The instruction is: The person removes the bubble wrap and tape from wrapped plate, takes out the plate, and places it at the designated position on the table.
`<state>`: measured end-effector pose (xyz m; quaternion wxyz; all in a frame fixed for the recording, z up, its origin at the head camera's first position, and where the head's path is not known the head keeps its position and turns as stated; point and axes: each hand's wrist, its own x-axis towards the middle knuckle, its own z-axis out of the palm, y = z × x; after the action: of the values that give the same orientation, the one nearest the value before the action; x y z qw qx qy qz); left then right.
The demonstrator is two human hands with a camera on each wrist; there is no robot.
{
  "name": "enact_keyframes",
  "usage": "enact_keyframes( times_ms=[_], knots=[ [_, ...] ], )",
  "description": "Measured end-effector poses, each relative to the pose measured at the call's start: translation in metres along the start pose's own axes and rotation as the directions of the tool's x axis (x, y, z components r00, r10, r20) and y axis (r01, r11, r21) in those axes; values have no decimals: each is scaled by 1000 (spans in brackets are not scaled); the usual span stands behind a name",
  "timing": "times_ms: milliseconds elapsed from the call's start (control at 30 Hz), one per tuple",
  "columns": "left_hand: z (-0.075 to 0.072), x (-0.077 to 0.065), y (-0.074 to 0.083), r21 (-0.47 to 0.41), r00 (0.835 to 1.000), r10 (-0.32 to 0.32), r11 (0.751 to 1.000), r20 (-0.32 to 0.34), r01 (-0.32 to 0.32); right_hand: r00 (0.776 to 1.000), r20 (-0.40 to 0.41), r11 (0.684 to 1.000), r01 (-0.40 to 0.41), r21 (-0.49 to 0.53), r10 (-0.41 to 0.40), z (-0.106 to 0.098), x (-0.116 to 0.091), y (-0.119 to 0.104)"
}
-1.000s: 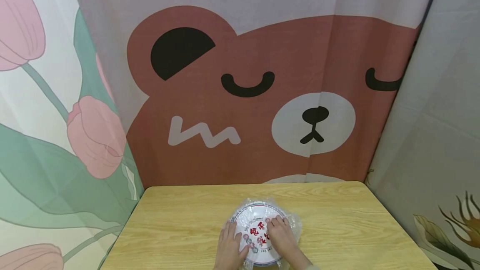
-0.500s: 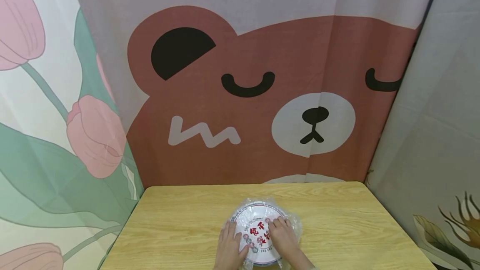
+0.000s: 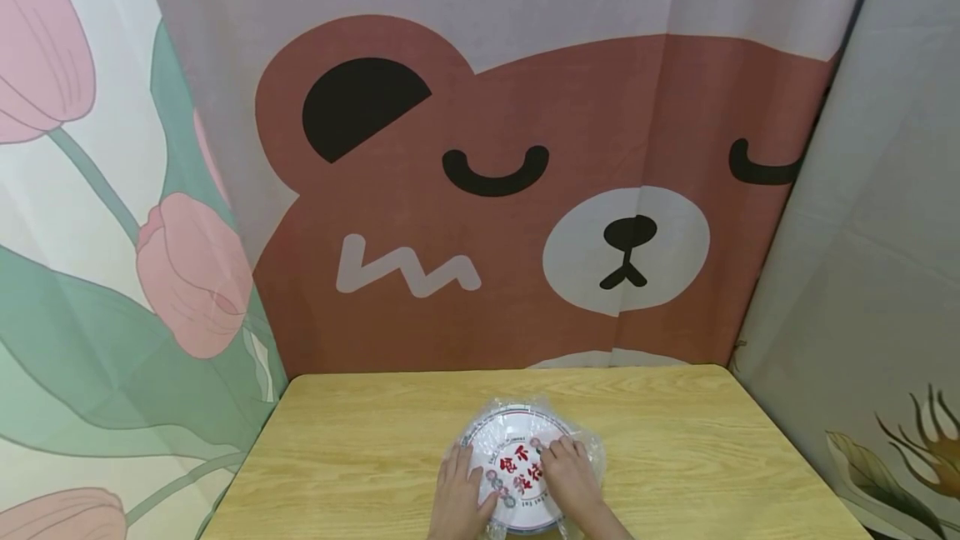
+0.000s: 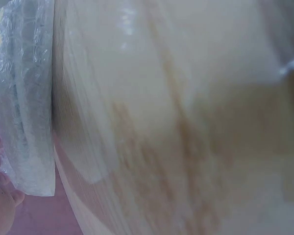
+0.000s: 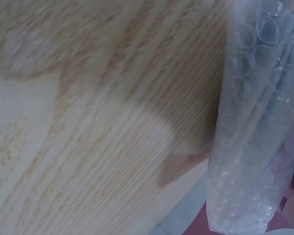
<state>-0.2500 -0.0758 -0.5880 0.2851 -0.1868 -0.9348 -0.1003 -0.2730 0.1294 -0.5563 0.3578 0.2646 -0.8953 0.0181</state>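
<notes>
A round white plate [image 3: 517, 511] with red characters and a blue-red rim lies on the table within clear bubble wrap [image 3: 592, 448]. My left hand [image 3: 457, 490] rests on the plate's left side, fingers straight and pointing away from me, thumb toward the middle. On the right side, my right hand [image 3: 570, 477] has bent fingers with the tips down on the wrapped plate; whether they pinch the wrap I cannot tell. The left wrist view shows the edge of the bubble wrap [image 4: 27, 107] at the left, and the right wrist view shows the bubble wrap [image 5: 257, 122] at the right.
The pale wooden table [image 3: 360, 448] extends to both sides of the plate. Behind it hangs a curtain [image 3: 495, 273] with a brown bear print. A tulip-print curtain [image 3: 82, 290] stands at the left and a grey-white one [image 3: 862, 232] at the right.
My right hand has shifted slightly to the right and toward me, showing a little more of the red characters. The left hand and the plate stay in place.
</notes>
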Motion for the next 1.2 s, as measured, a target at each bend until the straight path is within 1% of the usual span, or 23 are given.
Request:
enact_keyframes(
  times_ms=[100,267,367,500,633,833,1033,1200],
  knots=[
    [0,0,0,-1,1000,-4,1000,11,4,1000,9,1000,2,1,-2,-1,-2,0],
    [1,0,0,4,1000,-5,1000,24,5,1000,-2,1000,1,10,-1,-3,-4,1],
    [0,0,0,-4,999,-11,1000,34,11,1000,18,1000,-16,11,16,-4,-4,1],
    [-1,0,1,-7,1000,-6,1000,19,7,999,33,1000,-30,8,29,-5,-5,1],
    [-2,0,1,-6,1000,-2,1000,5,2,999,25,999,-33,2,33,-6,-6,1],
    [-3,0,2,-8,1000,8,1000,-22,-8,997,53,998,-60,15,59,-8,-9,2],
    [-4,0,2,-11,999,10,1000,-39,-10,999,16,998,-50,37,49,-9,-10,4],
    [-5,0,3,-17,999,11,1000,-47,-12,998,19,997,-55,46,54,-10,-13,6]
  ],
)
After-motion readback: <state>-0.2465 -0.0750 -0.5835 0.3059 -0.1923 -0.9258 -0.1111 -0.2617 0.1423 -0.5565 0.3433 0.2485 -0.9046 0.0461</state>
